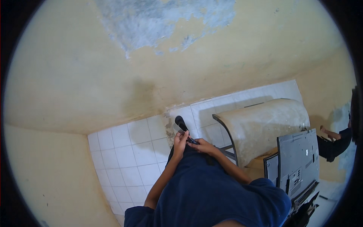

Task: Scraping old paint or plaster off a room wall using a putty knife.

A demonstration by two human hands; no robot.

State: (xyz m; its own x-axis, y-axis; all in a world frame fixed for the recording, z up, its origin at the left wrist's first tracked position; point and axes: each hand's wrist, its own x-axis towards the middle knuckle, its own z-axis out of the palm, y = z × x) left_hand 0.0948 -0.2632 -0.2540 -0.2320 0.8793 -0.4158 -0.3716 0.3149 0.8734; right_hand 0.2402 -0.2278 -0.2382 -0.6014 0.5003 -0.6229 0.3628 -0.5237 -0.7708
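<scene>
Navy shirt [211, 185] cloth lies nearest the camera, filling 6 o'clock. Just beyond it, the left hand [180, 142] sits at 6 o'clock from centre and the right hand [204, 146] toward 5. Both grips are narrow, fingers bent around one slim dark item [194, 141], with a hint of red, spanning from hand to hand in front of the body. Its long axis runs roughly from 10 to 4 o'clock; which end is its tip, I cannot tell, nor its exact kind. Handling looks to be under way: the item is grasped and raised, not set down. What is finished on it and what is left do not show at this size.

Farther down, a black shoe [181, 122] stands on white floor tiles [124, 155]. Toward 3 o'clock is a worn beige counter [268, 117]; at 4, a grey flat-screen television back [298, 155] leans near it. Beyond, another person's forearm [332, 134] shows between 3 and 4, and a yellowish wall [242, 56] with peeling paint rises at 12.
</scene>
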